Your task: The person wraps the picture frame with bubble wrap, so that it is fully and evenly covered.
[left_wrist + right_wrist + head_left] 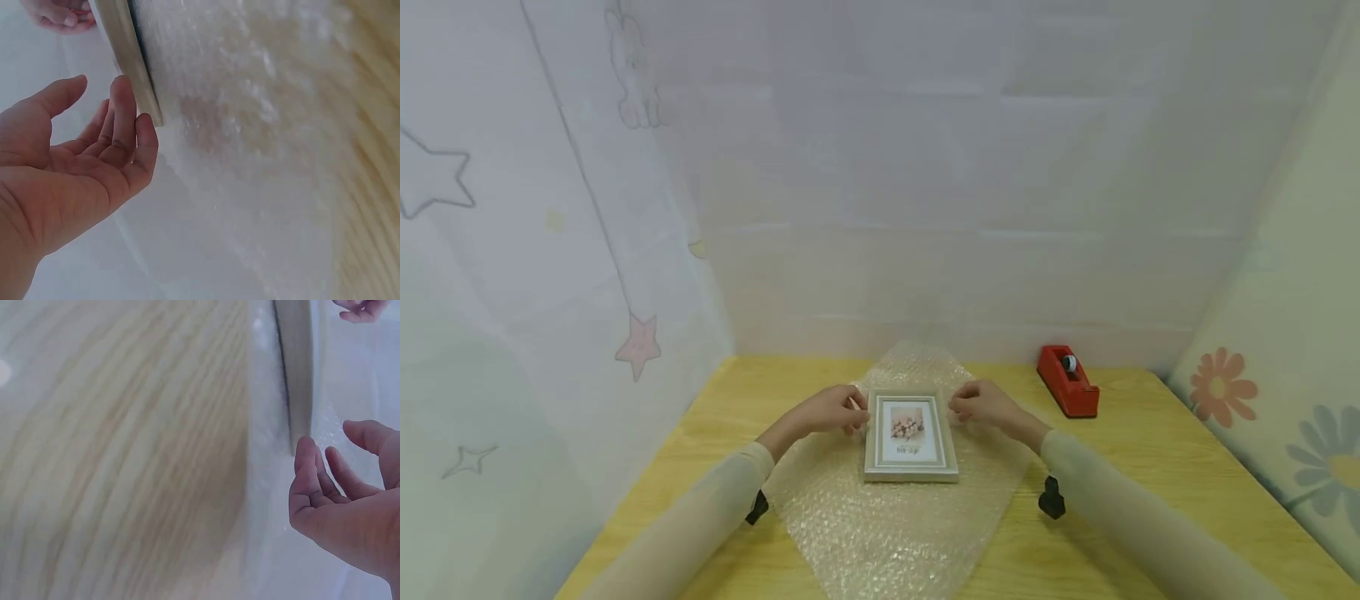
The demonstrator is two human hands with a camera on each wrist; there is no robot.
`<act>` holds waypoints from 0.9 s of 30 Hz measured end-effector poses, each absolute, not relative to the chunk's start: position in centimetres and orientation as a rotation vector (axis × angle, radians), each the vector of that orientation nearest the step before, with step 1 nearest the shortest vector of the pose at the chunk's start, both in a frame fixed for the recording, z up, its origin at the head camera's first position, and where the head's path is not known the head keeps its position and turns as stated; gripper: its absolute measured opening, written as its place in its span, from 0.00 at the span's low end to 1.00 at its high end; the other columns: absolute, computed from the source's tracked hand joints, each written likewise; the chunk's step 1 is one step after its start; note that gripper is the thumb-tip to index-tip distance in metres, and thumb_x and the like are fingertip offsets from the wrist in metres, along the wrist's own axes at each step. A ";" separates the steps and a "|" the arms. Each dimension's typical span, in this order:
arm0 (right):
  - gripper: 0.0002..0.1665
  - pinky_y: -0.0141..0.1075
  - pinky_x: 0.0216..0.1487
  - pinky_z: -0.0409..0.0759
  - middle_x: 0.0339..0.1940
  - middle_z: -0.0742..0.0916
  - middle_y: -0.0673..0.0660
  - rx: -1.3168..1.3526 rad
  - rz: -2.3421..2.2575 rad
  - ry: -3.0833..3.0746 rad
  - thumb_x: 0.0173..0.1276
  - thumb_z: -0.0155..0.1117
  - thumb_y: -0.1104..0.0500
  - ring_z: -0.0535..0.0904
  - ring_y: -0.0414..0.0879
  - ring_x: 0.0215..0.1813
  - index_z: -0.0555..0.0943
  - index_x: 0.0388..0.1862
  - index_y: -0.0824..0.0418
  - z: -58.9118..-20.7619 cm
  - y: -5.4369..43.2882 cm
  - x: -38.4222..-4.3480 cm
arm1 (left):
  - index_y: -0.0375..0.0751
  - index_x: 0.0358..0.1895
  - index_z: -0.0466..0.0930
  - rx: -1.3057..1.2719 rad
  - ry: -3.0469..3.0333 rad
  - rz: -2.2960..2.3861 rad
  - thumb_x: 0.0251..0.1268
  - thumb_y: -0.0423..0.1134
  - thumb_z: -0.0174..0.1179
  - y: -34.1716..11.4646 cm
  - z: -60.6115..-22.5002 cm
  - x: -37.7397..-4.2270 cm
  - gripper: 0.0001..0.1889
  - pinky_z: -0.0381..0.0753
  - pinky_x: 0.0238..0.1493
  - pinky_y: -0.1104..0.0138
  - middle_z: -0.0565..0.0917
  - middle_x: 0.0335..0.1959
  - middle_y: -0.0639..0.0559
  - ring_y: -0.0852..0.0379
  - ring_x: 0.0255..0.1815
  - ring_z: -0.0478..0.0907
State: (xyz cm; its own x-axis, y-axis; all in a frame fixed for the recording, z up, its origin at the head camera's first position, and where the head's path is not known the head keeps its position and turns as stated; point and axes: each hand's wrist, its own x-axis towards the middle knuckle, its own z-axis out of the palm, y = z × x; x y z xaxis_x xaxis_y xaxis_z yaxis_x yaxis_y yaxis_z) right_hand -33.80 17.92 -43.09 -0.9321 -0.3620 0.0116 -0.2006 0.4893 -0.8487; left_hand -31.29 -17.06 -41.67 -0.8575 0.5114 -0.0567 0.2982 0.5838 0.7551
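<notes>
We have the picture frame (911, 435) lying flat, face up, on a sheet of bubble wrap (887, 525) spread in the middle of the wooden surface (1157, 467). Our left hand (827, 410) is at the frame's far left corner and our right hand (985, 405) at its far right corner. Wrist views: left hand (69, 169) is open, fingers (123, 119) loosely extended, tips just beside the frame edge (128, 56), holding nothing. Right hand (350, 500) is likewise open and relaxed, fingertips just beside the frame edge (299, 369), no grip. We can't tell whether either actually touches the frame. A red tape dispenser (1067, 380) stands on the far right of the surface, well apart from the wrap.
</notes>
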 end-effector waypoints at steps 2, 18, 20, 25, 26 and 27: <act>0.13 0.48 0.48 0.83 0.45 0.87 0.65 -0.511 -1.420 2.572 0.74 0.65 0.60 0.86 0.58 0.43 0.83 0.49 0.70 -42.7 18.5 -33.5 | 0.33 0.57 0.76 0.726 2.583 1.096 0.77 0.43 0.59 -17.7 -41.4 -30.6 0.17 0.83 0.43 0.55 0.83 0.40 0.45 0.45 0.38 0.85; 0.21 0.50 0.50 0.81 0.51 0.84 0.61 -0.364 -1.136 2.918 0.73 0.66 0.52 0.80 0.58 0.54 0.80 0.54 0.67 -42.0 24.6 -31.9 | 0.32 0.67 0.70 0.673 2.858 0.953 0.74 0.44 0.62 -25.6 -43.3 -29.7 0.26 0.79 0.50 0.46 0.73 0.58 0.28 0.34 0.55 0.75; 0.23 0.53 0.50 0.81 0.52 0.84 0.64 -0.359 -1.083 2.940 0.72 0.66 0.52 0.80 0.60 0.54 0.79 0.55 0.69 -42.1 25.5 -31.6 | 0.31 0.69 0.69 0.657 2.850 0.963 0.75 0.44 0.61 -26.0 -43.8 -29.7 0.28 0.77 0.51 0.43 0.71 0.60 0.28 0.33 0.57 0.74; 0.27 0.54 0.49 0.80 0.52 0.83 0.68 -0.273 -0.962 2.995 0.71 0.67 0.52 0.80 0.63 0.52 0.77 0.55 0.74 -42.6 27.8 -31.4 | 0.34 0.69 0.70 0.689 2.937 0.867 0.75 0.49 0.61 -24.3 -43.8 -29.4 0.29 0.63 0.56 0.28 0.72 0.63 0.31 0.33 0.61 0.71; 0.28 0.54 0.49 0.80 0.51 0.83 0.68 -0.244 -0.952 3.002 0.71 0.67 0.52 0.80 0.62 0.52 0.77 0.56 0.75 -42.7 28.2 -31.3 | 0.35 0.69 0.70 0.702 2.954 0.841 0.74 0.50 0.61 -23.6 -43.6 -29.3 0.29 0.62 0.55 0.27 0.72 0.63 0.31 0.33 0.61 0.71; 0.29 0.54 0.48 0.80 0.50 0.83 0.68 -0.224 -0.934 3.012 0.71 0.67 0.51 0.80 0.61 0.50 0.77 0.55 0.76 -42.9 28.7 -31.3 | 0.36 0.69 0.71 0.712 2.965 0.807 0.74 0.51 0.61 -22.9 -43.4 -29.1 0.30 0.60 0.54 0.26 0.72 0.64 0.32 0.34 0.61 0.71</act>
State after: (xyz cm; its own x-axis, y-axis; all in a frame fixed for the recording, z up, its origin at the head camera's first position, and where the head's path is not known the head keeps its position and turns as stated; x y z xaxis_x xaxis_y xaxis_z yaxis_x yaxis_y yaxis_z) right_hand -31.32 28.65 -42.88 -0.9898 -0.1287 0.0612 -0.1408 0.8153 -0.5616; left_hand -29.13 -22.85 -43.38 -0.8981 0.4209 0.1275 0.4274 0.7673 0.4781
